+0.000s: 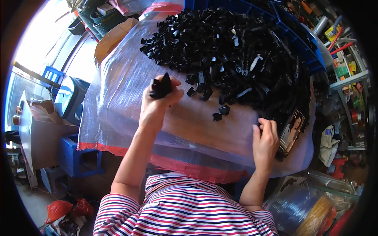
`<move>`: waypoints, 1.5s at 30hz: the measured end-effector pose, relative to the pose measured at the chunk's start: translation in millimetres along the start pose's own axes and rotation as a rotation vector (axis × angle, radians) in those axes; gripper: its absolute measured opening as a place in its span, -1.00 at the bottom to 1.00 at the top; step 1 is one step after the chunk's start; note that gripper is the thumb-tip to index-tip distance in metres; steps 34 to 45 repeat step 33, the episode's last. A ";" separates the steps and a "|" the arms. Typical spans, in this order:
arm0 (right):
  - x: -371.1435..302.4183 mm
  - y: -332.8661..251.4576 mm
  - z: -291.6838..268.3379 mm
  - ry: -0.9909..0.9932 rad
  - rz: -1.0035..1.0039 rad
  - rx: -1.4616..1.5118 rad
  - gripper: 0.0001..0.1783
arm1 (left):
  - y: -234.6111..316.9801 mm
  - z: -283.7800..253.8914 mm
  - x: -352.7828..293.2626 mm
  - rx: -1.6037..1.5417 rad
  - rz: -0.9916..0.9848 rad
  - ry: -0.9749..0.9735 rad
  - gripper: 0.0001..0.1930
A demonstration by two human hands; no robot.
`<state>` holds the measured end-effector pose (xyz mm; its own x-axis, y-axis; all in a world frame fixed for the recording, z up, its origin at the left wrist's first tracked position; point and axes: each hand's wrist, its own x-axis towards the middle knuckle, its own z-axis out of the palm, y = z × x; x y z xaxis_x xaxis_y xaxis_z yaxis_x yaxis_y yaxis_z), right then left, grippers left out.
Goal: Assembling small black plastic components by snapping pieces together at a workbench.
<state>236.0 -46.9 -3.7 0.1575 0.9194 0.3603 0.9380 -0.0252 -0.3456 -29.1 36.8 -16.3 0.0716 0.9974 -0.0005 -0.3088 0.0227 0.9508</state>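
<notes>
My left hand (159, 100) is closed around several small black plastic parts (160, 87), raised over the left half of a white woven sheet (118, 90). A large heap of similar black plastic pieces (212, 47) covers the far side of that sheet, with a few pale pieces among them. My right hand (267, 137) is at the near right edge of the heap, fingers curled and thumb close to them. Whatever its fingertips hold is dark and blurred. Just right of it lies a phone (291, 131) with a lit screen. Two loose black pieces (221, 113) lie between my hands.
A blue plastic crate (311, 51) stands behind the heap on the right. Blue stools (75, 157) and a white-topped table (47, 137) are on the left. Shelving with small goods (348, 78) lines the right side. A bag of coiled material (295, 208) sits at lower right.
</notes>
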 end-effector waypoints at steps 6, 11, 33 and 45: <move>8.5 -4.6 7.6 0.011 -0.044 0.126 -0.83 | -16.6 11.3 14.5 1.276 0.480 0.081 -0.73; 6.1 -17.9 9.1 -0.003 0.004 0.342 -0.74 | -15.8 14.2 11.5 1.212 0.504 0.054 -0.77; -3.5 -89.8 34.3 -0.049 -0.386 0.766 -0.67 | -18.5 31.4 -35.3 -0.503 -0.316 -0.059 -0.84; -3.5 -89.8 34.3 -0.049 -0.386 0.766 -0.67 | -18.5 31.4 -35.3 -0.503 -0.316 -0.059 -0.84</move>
